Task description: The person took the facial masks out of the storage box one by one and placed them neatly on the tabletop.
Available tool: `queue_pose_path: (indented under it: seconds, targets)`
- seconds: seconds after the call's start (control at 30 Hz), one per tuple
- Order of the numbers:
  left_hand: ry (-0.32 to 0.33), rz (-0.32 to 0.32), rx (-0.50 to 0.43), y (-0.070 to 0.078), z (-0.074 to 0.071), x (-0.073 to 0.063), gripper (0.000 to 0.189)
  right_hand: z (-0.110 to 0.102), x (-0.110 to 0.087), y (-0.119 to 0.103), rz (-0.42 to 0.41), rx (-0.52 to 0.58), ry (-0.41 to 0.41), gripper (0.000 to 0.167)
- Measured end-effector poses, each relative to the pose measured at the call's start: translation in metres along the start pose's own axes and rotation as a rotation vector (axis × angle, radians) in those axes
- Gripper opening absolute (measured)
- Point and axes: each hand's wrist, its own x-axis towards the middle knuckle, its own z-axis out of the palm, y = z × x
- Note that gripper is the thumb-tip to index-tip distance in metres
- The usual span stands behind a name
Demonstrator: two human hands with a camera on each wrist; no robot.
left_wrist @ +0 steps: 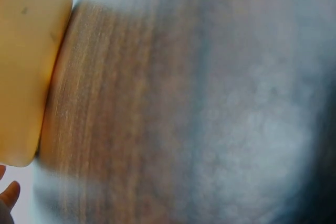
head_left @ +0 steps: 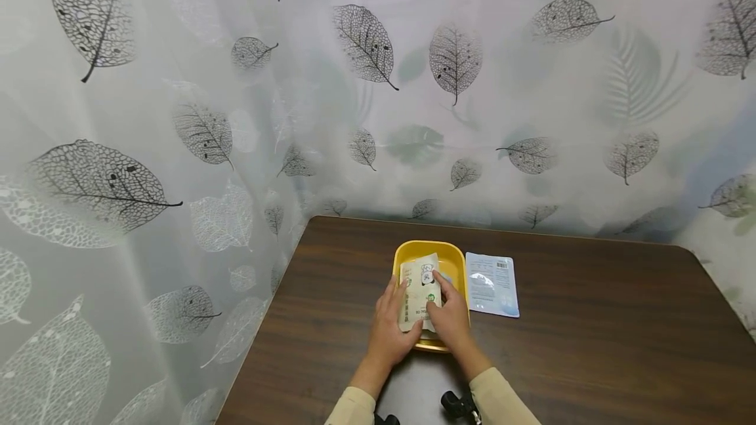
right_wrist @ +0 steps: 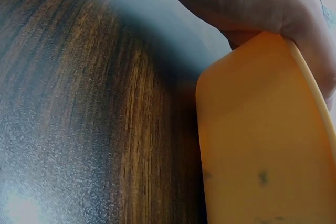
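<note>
A cream packet [head_left: 420, 290] with a panda drawing and green and dark print lies in a yellow tray [head_left: 431, 245]. My left hand [head_left: 386, 326] rests along the packet's left side, fingers stretched forward and thumb at its near edge. On the other side my right hand [head_left: 453, 320] touches the packet's top with thumb and index finger. In the right wrist view, that hand bends over the rim of the tray [right_wrist: 262, 129]. The left wrist view has the tray's side [left_wrist: 29, 66] and a fingertip [left_wrist: 10, 195] low at the left.
A pale blue and white sachet [head_left: 492, 285] with small print lies right of the tray on the dark wooden table [head_left: 590, 320]. Behind and to the left hangs a leaf-print curtain [head_left: 413, 117]. Black gear [head_left: 455, 404] sits by the right wrist.
</note>
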Motion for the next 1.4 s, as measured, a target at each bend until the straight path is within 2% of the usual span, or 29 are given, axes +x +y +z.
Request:
queue_pose_path:
  seconds: [0.17,0.37,0.5,0.6,0.83,1.03,1.4]
  targets:
    - [0.018,-0.001,0.009,-0.002,-0.003,-0.001,0.083,0.003,-0.002,-0.002,-0.027,0.01,0.034,0.07]
    - [-0.002,0.003,0.015,-0.003,-0.001,0.001,0.083,0.001,-0.003,-0.002,-0.126,0.048,0.142,0.067]
    - [-0.019,0.003,0.032,-0.001,0.003,0.002,0.083,-0.006,-0.001,-0.002,-0.166,0.013,0.213,0.067]
    - [-0.032,-0.003,0.036,-0.001,0.004,0.003,0.083,-0.015,0.001,-0.01,-0.181,0.02,0.238,0.067]
    - [-0.04,-0.027,0.014,-0.001,0.001,0.001,0.083,-0.042,0.006,-0.04,-0.211,0.105,0.236,0.065]
    - [-0.028,-0.014,0.034,-0.001,-0.001,0.0,0.082,-0.062,0.013,-0.055,-0.325,0.148,0.299,0.066]
    - [-0.042,-0.034,0.028,0.002,-0.001,0.0,0.081,-0.101,0.03,-0.072,-0.469,0.121,0.386,0.066]
